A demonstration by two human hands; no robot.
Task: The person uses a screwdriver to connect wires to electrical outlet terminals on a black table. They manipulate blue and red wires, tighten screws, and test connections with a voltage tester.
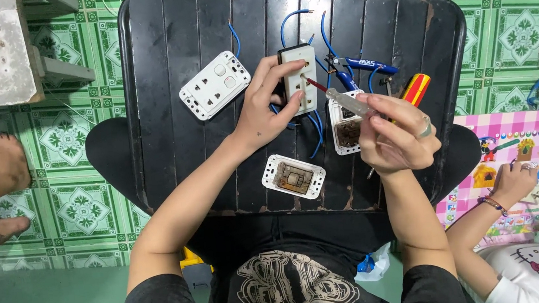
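Black slatted table (166, 82), green patterned floor tiles (79, 207), pink mat (527, 129)

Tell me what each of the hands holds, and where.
Left hand grips the white socket plate by its lower edge; right hand holds the screwdriver by its clear handle.

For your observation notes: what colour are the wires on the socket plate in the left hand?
Blue wires, clearest in the head view.

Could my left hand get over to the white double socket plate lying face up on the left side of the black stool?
Probably yes. The left hand is holding the upright socket plate, but the double socket plate lies just left of it on the black stool, with nothing between.
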